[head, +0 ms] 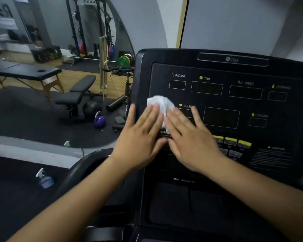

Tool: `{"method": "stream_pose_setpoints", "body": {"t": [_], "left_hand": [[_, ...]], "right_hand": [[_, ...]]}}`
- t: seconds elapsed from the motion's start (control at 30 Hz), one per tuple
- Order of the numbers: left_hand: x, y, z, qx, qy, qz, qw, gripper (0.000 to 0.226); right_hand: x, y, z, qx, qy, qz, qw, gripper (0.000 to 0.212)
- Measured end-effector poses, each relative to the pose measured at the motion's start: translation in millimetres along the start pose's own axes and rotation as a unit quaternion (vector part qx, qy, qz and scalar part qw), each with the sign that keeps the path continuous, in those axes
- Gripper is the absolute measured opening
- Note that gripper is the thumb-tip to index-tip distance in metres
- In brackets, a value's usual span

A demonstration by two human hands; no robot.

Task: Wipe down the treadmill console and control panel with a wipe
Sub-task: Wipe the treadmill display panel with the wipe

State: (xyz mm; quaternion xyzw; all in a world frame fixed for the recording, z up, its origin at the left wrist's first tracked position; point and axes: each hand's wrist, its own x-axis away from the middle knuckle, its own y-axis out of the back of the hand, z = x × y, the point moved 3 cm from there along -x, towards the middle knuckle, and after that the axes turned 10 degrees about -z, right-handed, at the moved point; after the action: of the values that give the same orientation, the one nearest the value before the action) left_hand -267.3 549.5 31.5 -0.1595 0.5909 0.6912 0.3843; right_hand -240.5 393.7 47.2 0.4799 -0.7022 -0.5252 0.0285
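on the black treadmill console (222,95), my left hand (140,135) and right hand (191,137) press flat, fingers spread, on a crumpled white wipe (160,103); soft, light, likely to bunch.

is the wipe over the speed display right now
No, the white wipe lies under both hands at the console's left side, below INCLINE and beside PULSE, far from the SPEED window.

Lower part of wipe (160,103) hidden under left hand (140,137) and right hand (191,138). End of PULSE label and small window below it covered by right fingers (195,117). Right edge of console (234,105) cut off by frame. Caution text (271,158) and yellow buttons (231,141) too blurred to read. Spray bottle (45,179) on floor blurred.
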Motion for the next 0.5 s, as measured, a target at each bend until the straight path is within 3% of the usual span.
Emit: {"method": "stream_pose_setpoints", "body": {"t": [0.17,0.4,0.5], "left_hand": [[50,-6,-21,0.012,-0.017,0.040,0.999,0.069],[-60,15,23,-0.019,0.060,0.022,0.998,0.068],[-73,26,27,0.017,0.047,0.005,0.999,0.061]], "right_hand": [[31,-7,25,-0.024,0.041,0.035,0.998,0.065],[-68,35,-31,0.078,-0.047,0.003,0.996,0.061],[-79,40,-36,0.066,-0.037,-0.003,0.997,0.062]]}}
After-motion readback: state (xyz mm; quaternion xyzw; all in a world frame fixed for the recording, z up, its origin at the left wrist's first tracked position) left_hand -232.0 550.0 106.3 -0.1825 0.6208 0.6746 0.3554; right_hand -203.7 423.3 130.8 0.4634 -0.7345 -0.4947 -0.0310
